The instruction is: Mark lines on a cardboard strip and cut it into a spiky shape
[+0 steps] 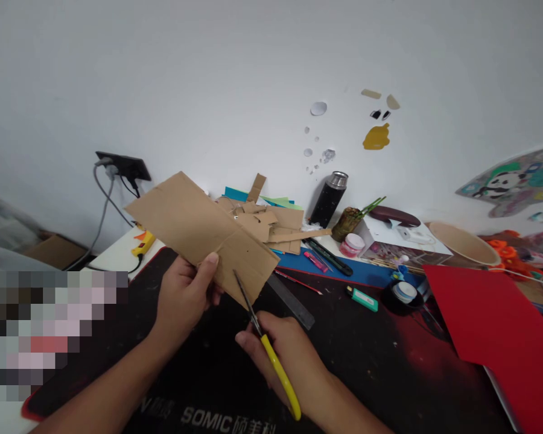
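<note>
My left hand [185,296] pinches the lower edge of a long brown cardboard sheet [194,224], thumb on top, and holds it tilted above the black desk mat [366,355]. My right hand [286,355] is closed round yellow-handled scissors [271,349]. Their dark blades point up and left and lie over the sheet's lower right edge. Whether the blades are in the cardboard I cannot tell.
Cardboard scraps [266,223] are piled behind the sheet, with a grey ruler [294,298], pens, a green eraser [362,298], a tape roll [402,293], a black flask [328,198], a red paper sheet [493,313] at right and a wall socket [124,164] with cables at left.
</note>
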`<state>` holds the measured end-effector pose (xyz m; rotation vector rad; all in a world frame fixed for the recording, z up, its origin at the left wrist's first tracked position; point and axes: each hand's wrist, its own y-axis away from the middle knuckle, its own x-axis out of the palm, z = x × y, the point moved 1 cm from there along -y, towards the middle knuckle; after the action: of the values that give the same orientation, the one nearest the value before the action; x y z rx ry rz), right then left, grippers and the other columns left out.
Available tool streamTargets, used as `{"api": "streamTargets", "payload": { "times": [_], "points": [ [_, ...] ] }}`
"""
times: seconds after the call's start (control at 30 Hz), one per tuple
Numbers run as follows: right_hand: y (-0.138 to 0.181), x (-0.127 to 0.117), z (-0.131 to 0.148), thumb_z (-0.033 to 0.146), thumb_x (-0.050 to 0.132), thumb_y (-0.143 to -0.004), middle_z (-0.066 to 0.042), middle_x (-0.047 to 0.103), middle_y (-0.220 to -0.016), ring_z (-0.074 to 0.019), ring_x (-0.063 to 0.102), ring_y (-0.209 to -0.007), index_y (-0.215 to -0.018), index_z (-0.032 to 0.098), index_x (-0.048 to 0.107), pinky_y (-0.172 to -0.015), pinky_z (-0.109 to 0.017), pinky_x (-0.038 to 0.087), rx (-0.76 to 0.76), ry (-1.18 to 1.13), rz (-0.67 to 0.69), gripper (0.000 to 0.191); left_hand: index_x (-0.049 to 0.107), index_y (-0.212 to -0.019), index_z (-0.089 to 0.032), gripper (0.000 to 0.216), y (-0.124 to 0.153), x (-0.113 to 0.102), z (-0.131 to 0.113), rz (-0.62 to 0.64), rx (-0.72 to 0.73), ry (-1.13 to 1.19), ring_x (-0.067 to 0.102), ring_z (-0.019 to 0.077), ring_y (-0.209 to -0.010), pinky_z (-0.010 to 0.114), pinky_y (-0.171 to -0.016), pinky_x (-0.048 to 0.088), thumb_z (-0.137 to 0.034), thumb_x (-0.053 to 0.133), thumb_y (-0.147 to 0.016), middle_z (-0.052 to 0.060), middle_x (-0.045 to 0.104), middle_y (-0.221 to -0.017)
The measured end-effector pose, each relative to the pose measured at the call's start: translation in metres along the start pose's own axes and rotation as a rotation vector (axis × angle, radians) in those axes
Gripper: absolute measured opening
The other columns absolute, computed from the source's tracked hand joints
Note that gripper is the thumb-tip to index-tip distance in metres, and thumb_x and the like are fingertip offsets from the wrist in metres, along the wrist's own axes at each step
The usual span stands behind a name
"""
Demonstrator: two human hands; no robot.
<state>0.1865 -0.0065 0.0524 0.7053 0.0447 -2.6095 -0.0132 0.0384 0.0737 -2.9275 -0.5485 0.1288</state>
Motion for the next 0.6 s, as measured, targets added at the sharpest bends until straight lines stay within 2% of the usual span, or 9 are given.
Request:
{"api": "streamTargets", "payload": {
  "times": [0.23, 0.33, 0.4, 0.6],
  "points": [
    [-0.002, 0.003, -0.001, 0.039, 0.068, -0.103, 0.000, 0.063, -0.071, -0.0150, 0.055, -0.063, -0.081, 0.021, 0.060, -0.062, -0.027, 0.037, 0.013, 0.060, -0.018, 0.029, 0.055, -0.080, -0.025, 0.031, -0.002, 0.002, 0.005, 0.020, -0.027, 0.041, 0.054, 0.0138, -0.034, 0.022, -0.033, 0.040, -0.043, 0.071, -0.100, -0.006, 0.059, -0.049],
    [-0.003, 0.009, -0.005, 0.039, 0.063, -0.103, 0.001, 0.055, -0.067, -0.0138, 0.049, -0.059, -0.078, 0.022, 0.054, -0.059, -0.027, 0.033, -0.012, 0.090, -0.026, 0.032, 0.055, -0.083, -0.025, 0.032, -0.001, 0.002, 0.005, 0.022, -0.051, 0.053, 0.054, 0.0142, -0.034, 0.023, -0.033, 0.040, -0.047, 0.073, -0.098, -0.007, 0.059, -0.050],
    [-0.003, 0.014, -0.008, 0.037, 0.062, -0.102, 0.002, 0.050, -0.064, -0.0132, 0.045, -0.056, -0.077, 0.023, 0.052, -0.056, -0.027, 0.030, -0.011, 0.106, -0.086, 0.030, 0.055, -0.084, -0.026, 0.033, -0.001, 0.002, 0.005, 0.021, -0.062, 0.056, 0.054, 0.0146, -0.034, 0.023, -0.033, 0.040, -0.050, 0.073, -0.098, -0.007, 0.060, -0.050],
    [-0.002, 0.022, -0.013, 0.033, 0.062, -0.103, 0.003, 0.050, -0.062, -0.0123, 0.043, -0.054, -0.076, 0.022, 0.054, -0.054, -0.027, 0.028, -0.004, 0.165, -0.117, 0.030, 0.055, -0.085, -0.026, 0.031, -0.002, 0.001, 0.009, 0.031, -0.058, 0.042, 0.054, 0.0151, -0.034, 0.024, -0.032, 0.040, -0.049, 0.071, -0.098, -0.007, 0.059, -0.050]
  ]
}}
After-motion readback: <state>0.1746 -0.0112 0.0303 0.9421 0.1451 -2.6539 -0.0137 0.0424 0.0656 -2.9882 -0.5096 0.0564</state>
